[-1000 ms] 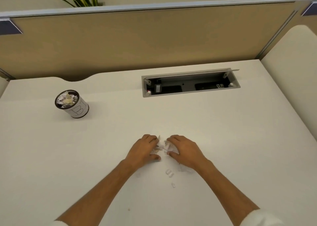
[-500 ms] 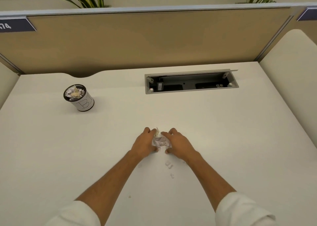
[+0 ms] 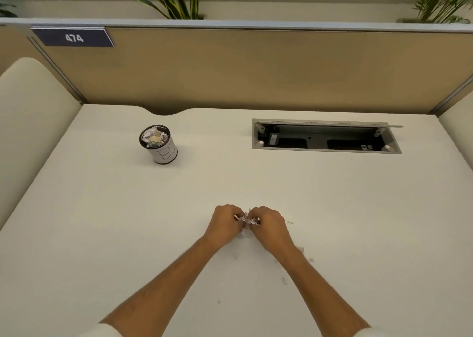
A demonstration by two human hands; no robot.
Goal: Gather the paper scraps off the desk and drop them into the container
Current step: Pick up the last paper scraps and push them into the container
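You are working at a smooth, matte, cream-white desk point(image 3: 102, 234) backed by a tan partition point(image 3: 256, 68) with a pale metal top rail. Your left hand point(image 3: 224, 224) and right hand point(image 3: 268, 226) are meeting knuckle to knuckle near the middle of the desk, both curled closed and pinching a small crumpled bundle of paper scraps point(image 3: 247, 220) between their fingertips. The bundle is looking thin, creased and whitish-lilac, with jagged torn edges poking up between your hands. A few loose scraps point(image 3: 302, 249) are lying flat on the desk just beside and behind your right wrist, tiny and irregular. The container point(image 3: 161, 148) is standing upright well apart from your hands, far to the left and toward the partition: a short white cylinder with a dark rim and a thin line drawing on its side, holding crumpled white paper heaped to the brim. A rectangular grey metal cable tray point(image 3: 327, 137) is sitting recessed in the desk on the far right.
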